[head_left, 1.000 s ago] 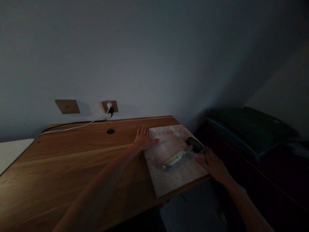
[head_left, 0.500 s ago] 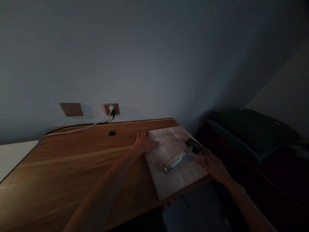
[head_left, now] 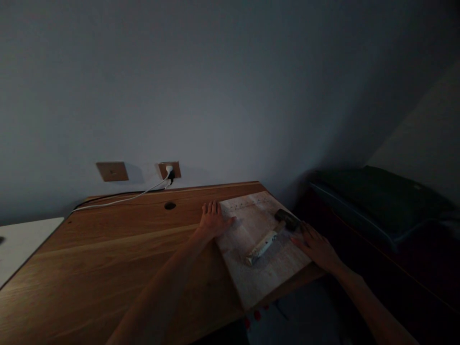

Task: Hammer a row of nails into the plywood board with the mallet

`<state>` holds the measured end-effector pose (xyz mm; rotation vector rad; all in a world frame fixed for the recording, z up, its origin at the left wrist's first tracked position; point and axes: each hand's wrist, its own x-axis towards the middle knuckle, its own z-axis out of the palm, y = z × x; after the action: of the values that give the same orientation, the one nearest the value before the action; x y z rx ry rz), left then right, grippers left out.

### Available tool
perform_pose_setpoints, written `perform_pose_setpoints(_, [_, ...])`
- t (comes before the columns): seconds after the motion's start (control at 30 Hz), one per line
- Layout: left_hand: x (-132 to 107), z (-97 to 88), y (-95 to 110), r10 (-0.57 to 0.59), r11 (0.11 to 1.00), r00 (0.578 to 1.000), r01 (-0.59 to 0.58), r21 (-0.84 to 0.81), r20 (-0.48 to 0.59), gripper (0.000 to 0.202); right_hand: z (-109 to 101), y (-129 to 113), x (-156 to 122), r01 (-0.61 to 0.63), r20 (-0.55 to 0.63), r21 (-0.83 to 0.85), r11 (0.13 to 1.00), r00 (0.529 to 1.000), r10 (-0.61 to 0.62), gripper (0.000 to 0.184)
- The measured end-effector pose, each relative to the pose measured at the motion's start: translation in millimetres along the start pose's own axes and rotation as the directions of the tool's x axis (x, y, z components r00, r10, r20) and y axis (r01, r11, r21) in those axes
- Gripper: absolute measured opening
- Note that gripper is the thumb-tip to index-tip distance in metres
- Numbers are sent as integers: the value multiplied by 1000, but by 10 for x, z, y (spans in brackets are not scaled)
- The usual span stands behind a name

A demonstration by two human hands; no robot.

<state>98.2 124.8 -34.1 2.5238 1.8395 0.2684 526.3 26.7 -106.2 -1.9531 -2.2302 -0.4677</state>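
Note:
A pale square board (head_left: 258, 278) lies at the right end of a wooden desk (head_left: 108, 268). On it rests a mallet (head_left: 268, 238) with a dark head and a light, stained handle. My left hand (head_left: 212, 219) lies flat on the board's left edge, fingers stretched out. My right hand (head_left: 316, 249) rests open on the board's right edge, just beside the mallet's head. Neither hand holds the mallet.
A white cable (head_left: 122, 199) runs from a wall socket (head_left: 169, 170) along the desk's back edge, near a round cable hole (head_left: 170, 205). A blank wall plate (head_left: 112, 171) sits left of the socket. A dark cushioned seat (head_left: 377, 201) stands at the right, a white surface (head_left: 21, 239) at the left.
The view has drifted, so everything sits slightly lower and further right in the frame. Both hands stay flat on the board's edges and the mallet has not moved on it.

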Motion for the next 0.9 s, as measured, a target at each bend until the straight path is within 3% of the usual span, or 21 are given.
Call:
perform_pose_setpoints(0.07, [-5, -6, -8, -11, 1000, 1000, 11, 4, 17, 99, 16, -2, 6, -6, -4, -4, 1000, 1000, 6, 69])
perform_pose_setpoints(0.2, [-20, 2, -38, -11, 1000, 1000, 11, 8, 9, 102, 38, 20, -8, 107, -35, -24, 994, 994, -108, 58])
perform_pose_setpoints(0.57, [-170, -49, -158, 13, 999, 1000, -12, 36, -26, 93, -3, -159, -102, 150, -35, -91, 984, 987, -154, 51])
perform_pose_setpoints(0.9, [-442, 108, -568, 73, 996, 984, -65, 54, -162, 91, -270, -829, -261, -26, -71, 27, 999, 997, 28, 63])
